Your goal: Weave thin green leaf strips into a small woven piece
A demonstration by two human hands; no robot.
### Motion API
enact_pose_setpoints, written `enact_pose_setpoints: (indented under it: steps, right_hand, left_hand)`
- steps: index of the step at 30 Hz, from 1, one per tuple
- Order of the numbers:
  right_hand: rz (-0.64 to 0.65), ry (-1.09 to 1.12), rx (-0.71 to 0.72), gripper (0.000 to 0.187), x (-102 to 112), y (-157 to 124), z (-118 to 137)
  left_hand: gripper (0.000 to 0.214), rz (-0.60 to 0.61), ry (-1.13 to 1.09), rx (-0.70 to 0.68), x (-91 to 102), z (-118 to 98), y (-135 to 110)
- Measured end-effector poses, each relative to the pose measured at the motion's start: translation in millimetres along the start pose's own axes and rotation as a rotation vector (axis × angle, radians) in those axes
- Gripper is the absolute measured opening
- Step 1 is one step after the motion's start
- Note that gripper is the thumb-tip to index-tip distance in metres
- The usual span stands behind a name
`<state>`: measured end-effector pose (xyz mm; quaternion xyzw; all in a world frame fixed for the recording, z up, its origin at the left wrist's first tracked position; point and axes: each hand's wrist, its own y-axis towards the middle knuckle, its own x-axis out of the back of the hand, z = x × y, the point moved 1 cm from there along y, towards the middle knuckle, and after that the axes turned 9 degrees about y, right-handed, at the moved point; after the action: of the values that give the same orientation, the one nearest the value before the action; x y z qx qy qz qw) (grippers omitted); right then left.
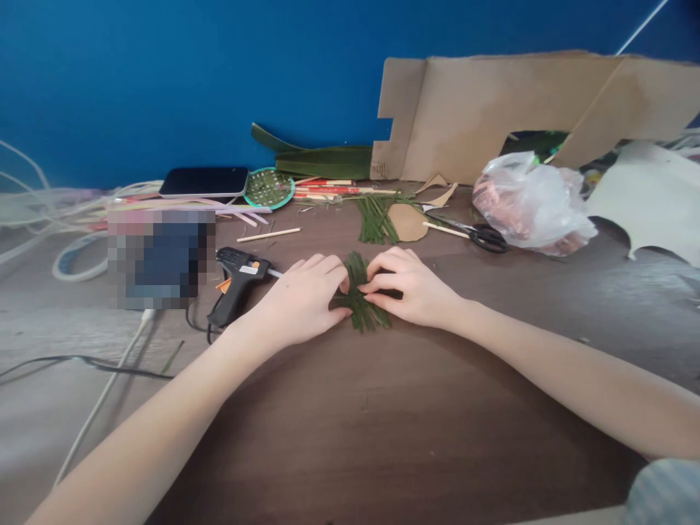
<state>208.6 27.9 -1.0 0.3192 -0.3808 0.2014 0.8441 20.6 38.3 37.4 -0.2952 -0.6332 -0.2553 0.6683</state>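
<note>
A small mat of green leaf strips [362,310] lies on the brown table [383,415] between my two hands. My left hand [303,295] pinches its left side, fingers curled over the strips. My right hand [410,286] presses and pinches the right side, fingers closed on the strips. A black glue gun [236,281] with an orange trigger lies just left of my left hand.
Loose green strips [376,217], a cardboard disc [407,222], black scissors [484,237] and a plastic bag [528,200] lie behind. Cut cardboard [492,109] leans on the blue wall. A phone [205,181], round green woven piece [269,187], sticks and cables sit at the left.
</note>
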Motion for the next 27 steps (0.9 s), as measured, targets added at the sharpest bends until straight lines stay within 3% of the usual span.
enact_pose_setpoints:
  steps: [6, 11, 20, 27]
  right_hand:
    - [-0.008, 0.088, -0.043, 0.017, 2.1, -0.1, -1.2]
    - [-0.001, 0.089, -0.058, 0.017, 6.7, 0.3, -1.7]
    - [0.141, 0.03, 0.013, 0.006, 18.3, 2.1, -2.7]
    - [0.126, -0.04, 0.071, 0.011, 16.6, 1.3, -3.1]
  left_hand:
    - [0.017, -0.002, -0.061, 0.001, 1.0, 4.0, -0.3]
    - [0.006, -0.087, -0.168, -0.012, 4.0, 5.0, -0.8]
    - [0.005, -0.101, -0.176, -0.097, -7.3, -6.1, 2.5]
    - [0.007, -0.1, -0.167, -0.077, -9.4, -7.7, 4.3]
